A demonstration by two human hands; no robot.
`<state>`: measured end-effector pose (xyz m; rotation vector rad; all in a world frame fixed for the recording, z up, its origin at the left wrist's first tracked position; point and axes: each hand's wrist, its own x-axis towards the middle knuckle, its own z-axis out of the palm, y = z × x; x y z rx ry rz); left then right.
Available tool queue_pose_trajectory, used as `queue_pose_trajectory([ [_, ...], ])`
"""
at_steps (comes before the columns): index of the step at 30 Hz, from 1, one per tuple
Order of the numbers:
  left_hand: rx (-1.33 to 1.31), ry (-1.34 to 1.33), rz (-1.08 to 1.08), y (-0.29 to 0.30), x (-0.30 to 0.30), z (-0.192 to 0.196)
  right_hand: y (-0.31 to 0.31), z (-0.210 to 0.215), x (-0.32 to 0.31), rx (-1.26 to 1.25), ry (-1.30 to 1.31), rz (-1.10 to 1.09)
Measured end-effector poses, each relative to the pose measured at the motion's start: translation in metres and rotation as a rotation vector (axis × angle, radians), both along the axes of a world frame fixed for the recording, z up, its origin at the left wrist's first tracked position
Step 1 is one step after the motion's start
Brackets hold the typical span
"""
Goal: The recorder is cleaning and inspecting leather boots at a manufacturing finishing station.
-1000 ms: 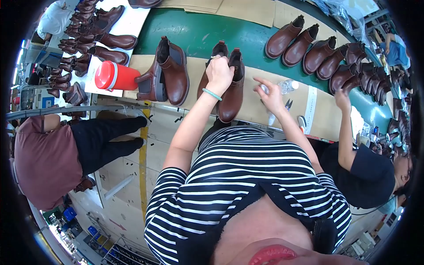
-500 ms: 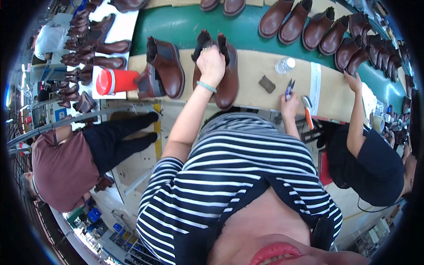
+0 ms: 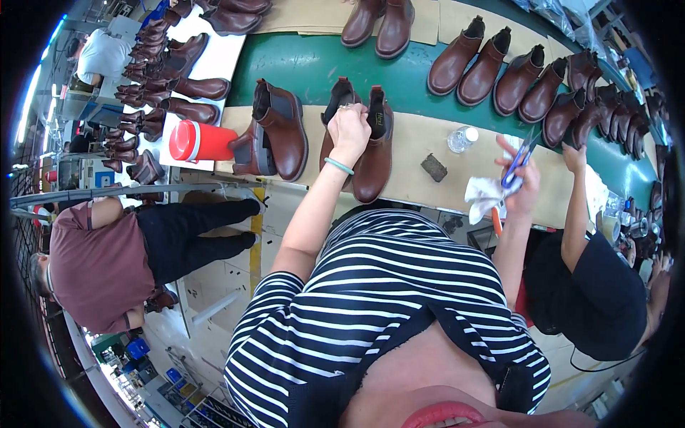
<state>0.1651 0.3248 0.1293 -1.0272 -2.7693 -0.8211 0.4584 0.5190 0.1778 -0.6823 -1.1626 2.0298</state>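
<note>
A pair of brown ankle boots (image 3: 372, 171) stands upright side by side in front of me on the brown cardboard. My left hand (image 3: 349, 132) is closed at their upper openings, between the two shafts; what its fingers pinch is hidden. Off to the right, my right hand (image 3: 524, 187) is raised over the cardboard and closed around blue-handled scissors (image 3: 515, 170), blades pointing up and away. A crumpled white cloth (image 3: 484, 194) hangs beside that hand, apparently held with the scissors. Partly hidden behind it is an orange-handled tool (image 3: 496, 222).
Left of the pair, another brown boot (image 3: 284, 135) stands by a tipped one (image 3: 250, 153) and a red jug (image 3: 203, 141). A clear bottle (image 3: 462, 139) and dark block (image 3: 433, 168) lie rightward. More boots (image 3: 457, 57) line the green table (image 3: 307, 68). A co-worker's hand (image 3: 573, 157) is at right.
My right hand has lifted the scissors up and to the right, and a white cloth now shows beside it. My left hand stays at the boots, its wrist slightly turned. The whole view has shifted a little.
</note>
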Motion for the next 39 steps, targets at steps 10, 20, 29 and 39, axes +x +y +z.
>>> queue_pose_trajectory([
  [10,0.253,-0.453,-0.44,0.027,-0.01,-0.025,0.032,0.061,-0.128,0.358,-0.15,0.727],
  [20,0.31,-0.694,-0.463,0.022,0.004,-0.033,0.045,0.055,-0.206,1.408,-0.637,0.85],
  [29,0.403,-0.574,-0.265,0.028,0.002,-0.036,0.021,0.072,-0.232,2.111,-0.514,1.193],
  [39,0.436,-0.898,-0.243,0.036,-0.01,-0.062,0.008,0.053,-0.259,2.361,-0.334,1.297],
])
